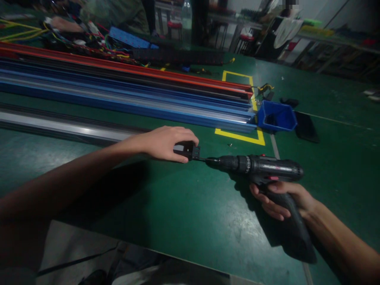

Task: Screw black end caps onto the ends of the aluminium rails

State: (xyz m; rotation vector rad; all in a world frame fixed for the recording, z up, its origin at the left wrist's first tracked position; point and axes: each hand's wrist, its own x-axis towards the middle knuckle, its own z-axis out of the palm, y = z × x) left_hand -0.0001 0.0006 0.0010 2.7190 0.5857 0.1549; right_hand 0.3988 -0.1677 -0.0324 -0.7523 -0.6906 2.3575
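Note:
My right hand (277,200) is wrapped round the grip of a black cordless drill (267,169), which points left. Its long thin bit (203,159) reaches the black end cap (196,152) of a dark metal profile. My left hand (169,143) is closed over that end of the profile, thumb on the near side and fingers over the far side. The rest of this grey and black profile (89,130) runs off to the left along the table. Whether a screw sits at the bit's tip is too small to tell.
Beyond lie long blue profiles (148,101) and an orange-red profile (142,70). A blue bin (277,116) and a dark flat phone-like object (307,126) sit right of them on the green table (190,213). Wires (103,49) and another person (115,14) are behind.

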